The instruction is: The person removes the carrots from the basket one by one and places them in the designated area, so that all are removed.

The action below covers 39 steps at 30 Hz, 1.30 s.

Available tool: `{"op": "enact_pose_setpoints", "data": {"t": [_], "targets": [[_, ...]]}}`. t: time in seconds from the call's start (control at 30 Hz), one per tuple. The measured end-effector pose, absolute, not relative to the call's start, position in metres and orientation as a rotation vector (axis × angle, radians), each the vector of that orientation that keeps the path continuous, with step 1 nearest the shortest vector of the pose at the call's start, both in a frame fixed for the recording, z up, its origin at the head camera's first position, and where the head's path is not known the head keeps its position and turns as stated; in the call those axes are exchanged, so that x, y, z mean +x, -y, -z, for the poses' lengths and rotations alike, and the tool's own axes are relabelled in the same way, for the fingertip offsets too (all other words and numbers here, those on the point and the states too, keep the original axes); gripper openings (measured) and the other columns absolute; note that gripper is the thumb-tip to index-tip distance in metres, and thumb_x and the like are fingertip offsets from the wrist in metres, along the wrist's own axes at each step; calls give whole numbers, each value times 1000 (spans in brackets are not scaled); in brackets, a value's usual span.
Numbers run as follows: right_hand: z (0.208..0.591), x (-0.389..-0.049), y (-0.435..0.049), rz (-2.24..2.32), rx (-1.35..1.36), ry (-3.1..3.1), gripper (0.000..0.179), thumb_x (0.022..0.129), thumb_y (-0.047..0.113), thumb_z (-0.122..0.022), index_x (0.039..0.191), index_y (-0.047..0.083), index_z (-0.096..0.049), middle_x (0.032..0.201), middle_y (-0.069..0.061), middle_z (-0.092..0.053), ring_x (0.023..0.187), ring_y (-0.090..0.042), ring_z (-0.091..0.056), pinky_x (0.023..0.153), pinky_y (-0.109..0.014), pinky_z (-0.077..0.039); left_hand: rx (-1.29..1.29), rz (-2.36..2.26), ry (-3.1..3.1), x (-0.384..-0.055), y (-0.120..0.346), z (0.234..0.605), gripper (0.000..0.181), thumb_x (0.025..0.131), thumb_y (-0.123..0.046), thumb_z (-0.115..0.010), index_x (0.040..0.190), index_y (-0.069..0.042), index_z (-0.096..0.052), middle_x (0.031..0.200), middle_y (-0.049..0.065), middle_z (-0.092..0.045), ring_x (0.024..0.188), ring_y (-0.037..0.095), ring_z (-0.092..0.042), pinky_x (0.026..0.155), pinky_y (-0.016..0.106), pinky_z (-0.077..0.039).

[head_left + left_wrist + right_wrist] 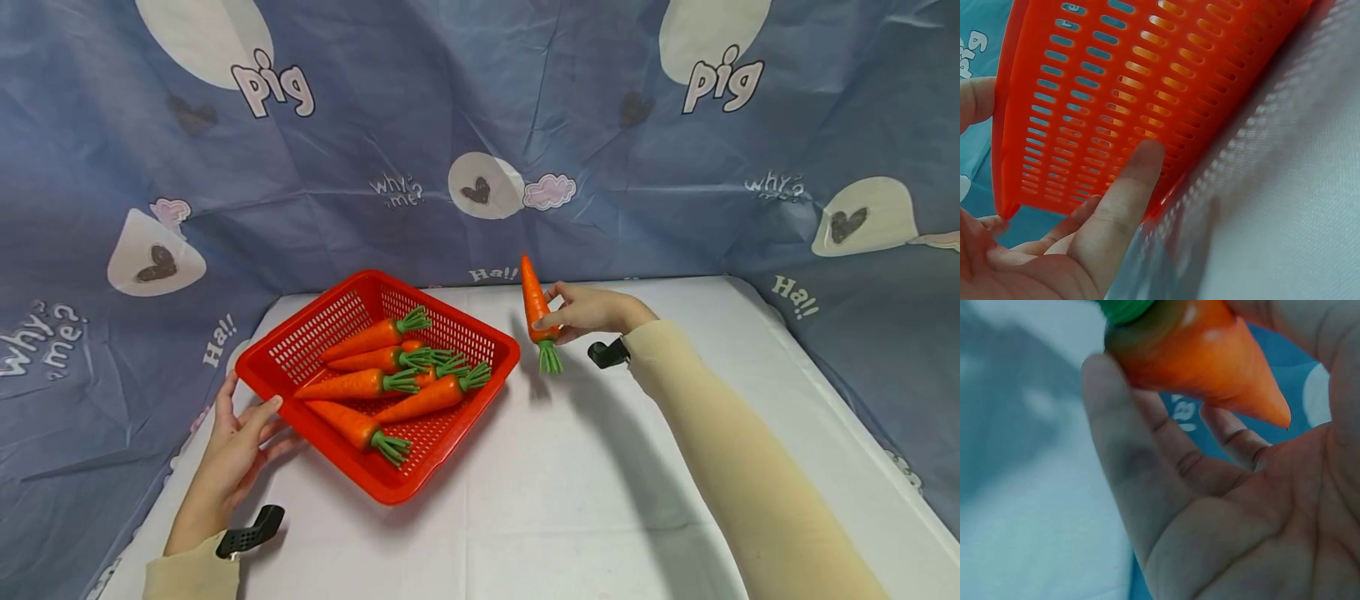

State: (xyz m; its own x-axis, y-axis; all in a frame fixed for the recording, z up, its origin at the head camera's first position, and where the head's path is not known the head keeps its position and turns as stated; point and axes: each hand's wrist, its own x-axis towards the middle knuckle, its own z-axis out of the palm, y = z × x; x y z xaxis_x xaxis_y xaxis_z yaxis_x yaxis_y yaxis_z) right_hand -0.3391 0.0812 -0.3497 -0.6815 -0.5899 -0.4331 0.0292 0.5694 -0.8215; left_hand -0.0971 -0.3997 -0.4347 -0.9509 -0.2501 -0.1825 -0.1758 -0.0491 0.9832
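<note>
A red plastic basket (390, 492) with slotted walls stands left of centre, with several orange carrots (427, 400) lying inside. My left hand (232, 454) grips its near-left corner, thumb over the rim and fingers beneath. The left wrist view shows fingers (1110, 219) against the slotted outer wall of the basket (1072, 150). To the right of the basket, my right hand (585, 312) pinches another carrot (534, 292) above the white table. Its orange tip points up and its green stalks hang down. Up close in the right wrist view, this carrot (1191, 356) lies between thumb and fingers.
A white cloth covers the table (540, 483). Behind it and at both sides hangs a blue printed curtain (420, 100). A black wrist mount (251, 532) sticks out from the left sleeve, and a similar mount (609, 353) from the right.
</note>
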Motion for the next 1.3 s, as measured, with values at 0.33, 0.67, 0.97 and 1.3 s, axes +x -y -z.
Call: {"op": "enact_pose_setpoints", "data": {"t": [0.33,0.67,0.97,1.3], "targets": [[384,-339,-89,1116,-337,-2006,54,104,19,-69,138,-2,-32,105,-6,-72,88,-15,-72,110,-45,-57,495,2178,2143,-97,399,435,96,112,-32,-57,164,-54,21,175,23,-11,99,-4,-73,81,29,-67],[404,-338,-84,1074,-294,-2034,50,101,20,-74,129,-1,-38,103,-10,-64,87,-14,-69,94,-31,-62,486,2172,2133,-97,401,439,96,112,-31,-58,165,-53,18,165,15,-28,99,-3,-74,81,28,-67],[406,-332,-82,1028,-226,-2040,49,101,23,-75,126,0,-39,116,-16,-58,89,-16,-69,95,-32,-63,481,2165,2127,-98,400,440,95,111,-31,-58,165,-54,17,152,1,-42,100,-3,-74,81,28,-66],[405,-332,-79,984,-211,-2042,45,102,25,-73,122,1,-42,115,-15,-58,89,-17,-68,92,-31,-64,498,2178,2112,-98,400,439,96,111,-30,-58,165,-54,18,160,9,-34,99,-2,-75,80,28,-67]]}}
